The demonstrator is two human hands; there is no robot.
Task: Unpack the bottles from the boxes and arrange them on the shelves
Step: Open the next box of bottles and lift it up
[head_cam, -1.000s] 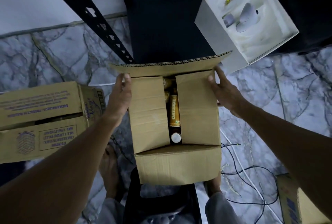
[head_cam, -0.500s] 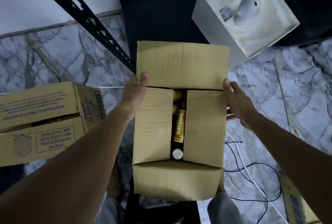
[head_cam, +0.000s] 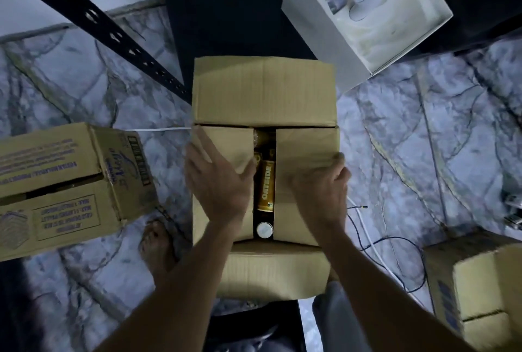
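A brown cardboard box [head_cam: 265,91] stands in front of me on the marble floor, its far flap folded back and its near flap hanging down. Two inner flaps lie almost shut, leaving a narrow gap. Through the gap I see a golden bottle [head_cam: 266,186] lying on its side with a white cap [head_cam: 264,229] toward me, and other bottles behind it. My left hand [head_cam: 219,179] rests flat on the left inner flap, fingers spread. My right hand [head_cam: 320,186] curls over the right inner flap, fingertips at its outer edge.
A black metal shelf post [head_cam: 93,21] slants at upper left, with a dark shelf board [head_cam: 226,12] behind the box. A printed carton [head_cam: 62,185] lies at left, another carton [head_cam: 477,289] at lower right. An open white box [head_cam: 364,9] sits upper right. Cables [head_cam: 389,241] trail right.
The far flap has folded fully back. Both hands moved from the box's outer far corners inward and toward me, onto the two inner flaps.
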